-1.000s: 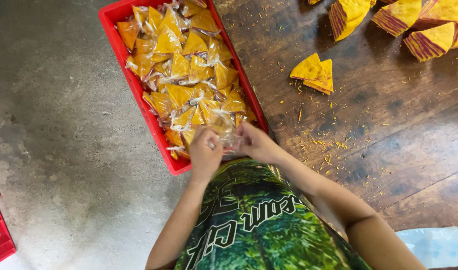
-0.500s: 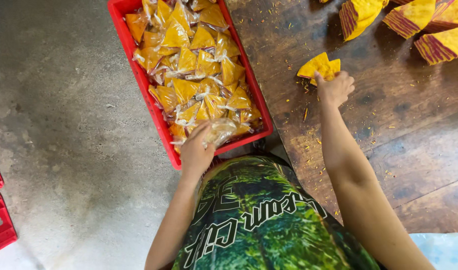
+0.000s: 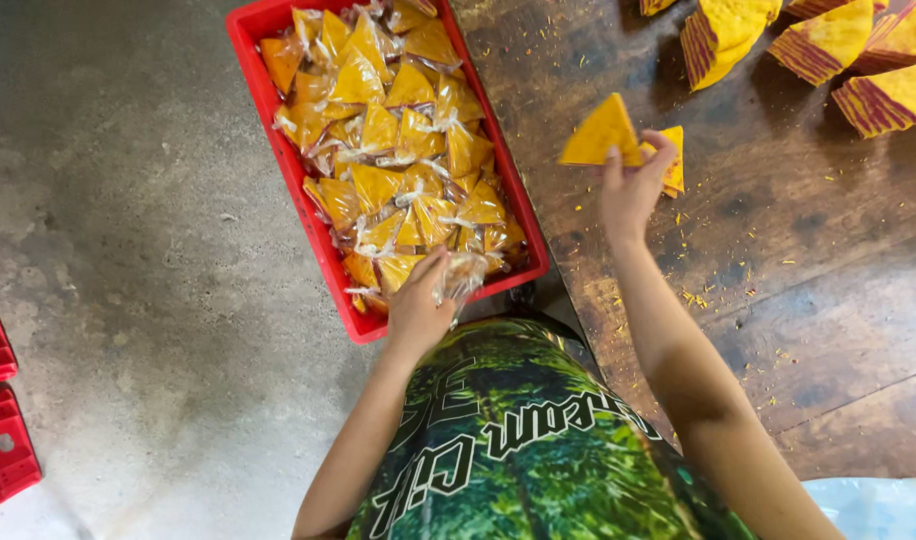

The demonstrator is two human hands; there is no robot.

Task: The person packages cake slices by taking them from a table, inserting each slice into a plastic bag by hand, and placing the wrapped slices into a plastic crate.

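My right hand (image 3: 630,190) is raised over the dark wooden table (image 3: 778,280) and grips a yellow triangular cake slice (image 3: 600,132); a second slice (image 3: 673,160) lies on the table just behind it. My left hand (image 3: 421,300) rests at the near end of the red plastic crate (image 3: 308,215) and pinches a clear plastic bag (image 3: 465,272). The crate is filled with several bagged yellow and orange triangular slices (image 3: 398,140).
Larger wedges with yellow tops and purple-striped sides (image 3: 828,40) lie at the table's far right, with crumbs scattered about. Concrete floor (image 3: 118,250) spreads to the left, with red crates (image 3: 3,440) at its left edge. A pale plastic sheet (image 3: 878,505) shows bottom right.
My right hand left the bag near the crate, reached right to the table and has lifted one yellow slice. My left hand stays at the crate holding the bag.
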